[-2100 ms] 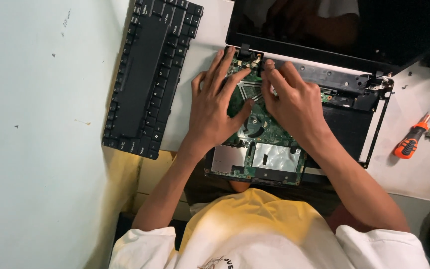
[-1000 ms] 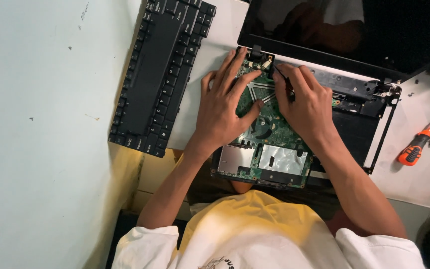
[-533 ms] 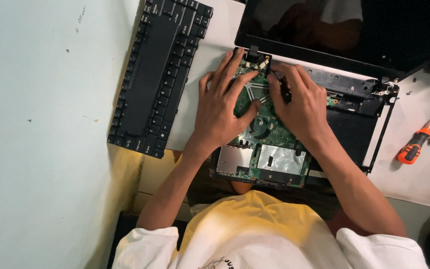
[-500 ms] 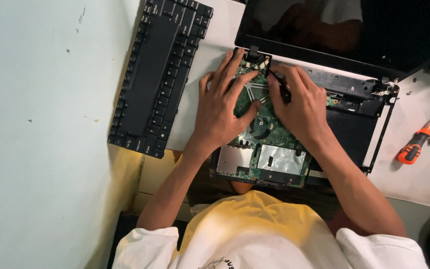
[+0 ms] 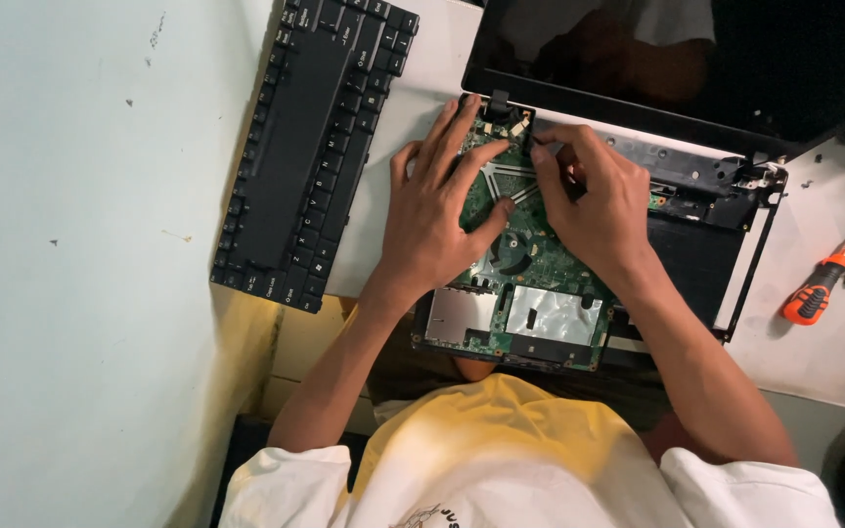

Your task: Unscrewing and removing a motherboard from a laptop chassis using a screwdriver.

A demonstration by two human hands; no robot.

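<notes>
A person in a yellow-and-white shirt (image 5: 501,450) leans over an opened laptop (image 5: 706,244) on a white surface (image 5: 814,362), both bare hands on its exposed green circuit board (image 5: 530,274). The left hand (image 5: 437,220) lies flat and open on the board's left part, fingers spread toward the far corner, holding nothing. The right hand (image 5: 594,200) is curled, its fingertips pinched around a small dark object at the board's far edge, just beside the left hand's fingers; what the object is cannot be told. The board sits in the laptop's black base, at the near edge of the surface and right in front of the person's chest, with a round fan (image 5: 512,252) between the two hands and two silver shielded patches (image 5: 552,318) nearer the body. The dark screen (image 5: 696,59) lies opened back beyond the hands. A detached black keyboard (image 5: 310,147) lies at a slant to the left of the laptop, near the left hand. Well apart on the right lies an orange-handled screwdriver (image 5: 816,293).
</notes>
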